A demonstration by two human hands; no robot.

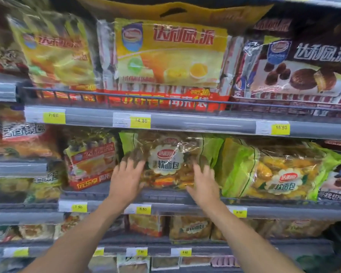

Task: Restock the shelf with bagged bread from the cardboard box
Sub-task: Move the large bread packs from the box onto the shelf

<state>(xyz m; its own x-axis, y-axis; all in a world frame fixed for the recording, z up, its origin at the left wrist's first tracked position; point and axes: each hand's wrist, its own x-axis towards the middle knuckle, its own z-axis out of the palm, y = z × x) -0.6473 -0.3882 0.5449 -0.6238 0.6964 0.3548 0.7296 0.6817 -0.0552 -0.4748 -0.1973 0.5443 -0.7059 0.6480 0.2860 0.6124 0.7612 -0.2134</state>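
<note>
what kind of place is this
Most likely a supermarket aisle. Grey shelves carry yellow price tags along their front rails, large cake packs fill the upper level, and the left hand and right hand rest on a bread bag on the level below.

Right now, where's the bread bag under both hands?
The bread bag sits centre of the head view on the middle shelf, between a red cake pack and a second green bag.

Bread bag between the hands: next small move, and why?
Probably press the bread bag back until it seats on the shelf. The left hand and right hand lie flat on its front with fingers spread, and its bottom edge seems to be at the lip.
</note>
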